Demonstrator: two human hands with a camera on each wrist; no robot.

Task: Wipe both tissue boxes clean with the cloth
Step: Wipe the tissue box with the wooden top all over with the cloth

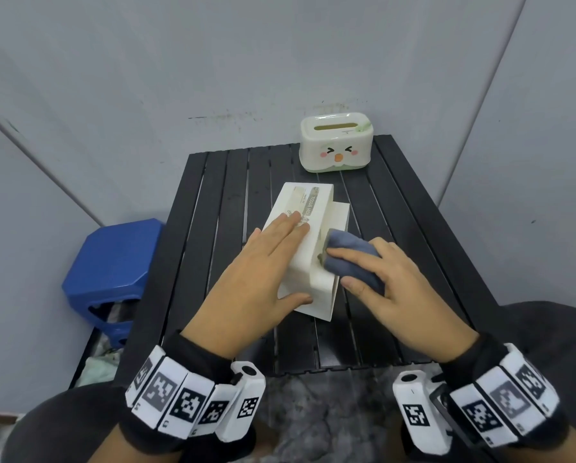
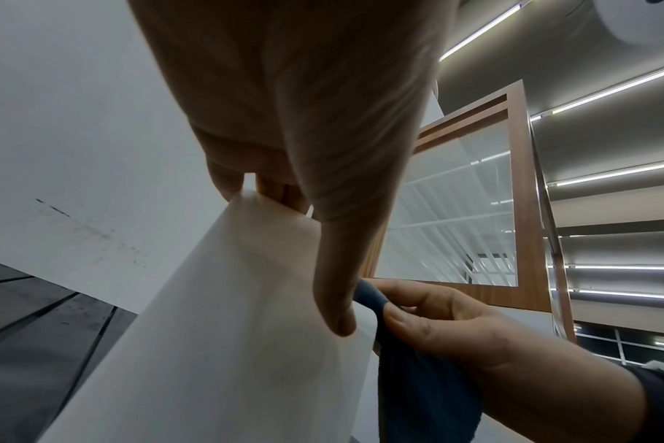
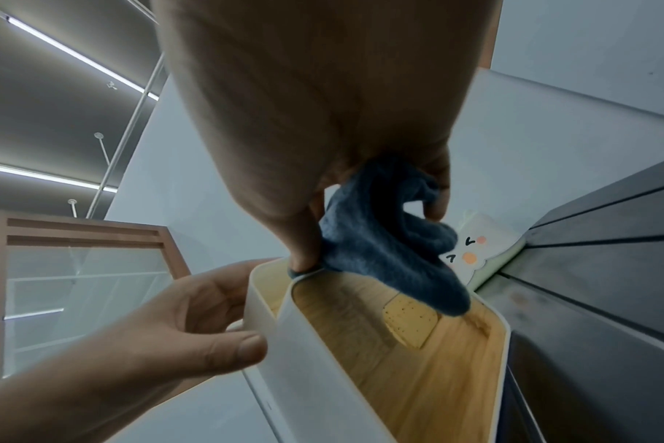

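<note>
White plastic makes up the near tissue box [image 1: 308, 248], which lies tipped on its side at the middle of the black slatted table [image 1: 413, 248], its wooden lid [image 3: 417, 338] facing three o'clock. We judge it light, stiff and hollow, with smooth walls that could skid on the slats under a sideways rub, so it needs bracing from above and at the near end, not a squeeze. Our left hand [image 1: 263, 262] does that: fingers nearly straight and flat on the upturned wall, thumb against the near end at six o'clock, pressing and not wrapping. The blue-grey cloth [image 1: 353, 259] is soft and bunches easily; we think a wad taken in the fingertips gives the firmest rubbing edge. Our right hand [image 1: 383, 279] has it so, fingers and thumb curled round the bundle, and the right wrist view shows a fold of cloth pressed by one fingertip onto the white rim beside the wooden lid. The second tissue box [image 1: 336, 143], cream with a cartoon face, stands upright at the table's far edge around one o'clock, well apart from both hands. A blue stool [image 1: 113, 262] sits beside the table at nine o'clock.
</note>
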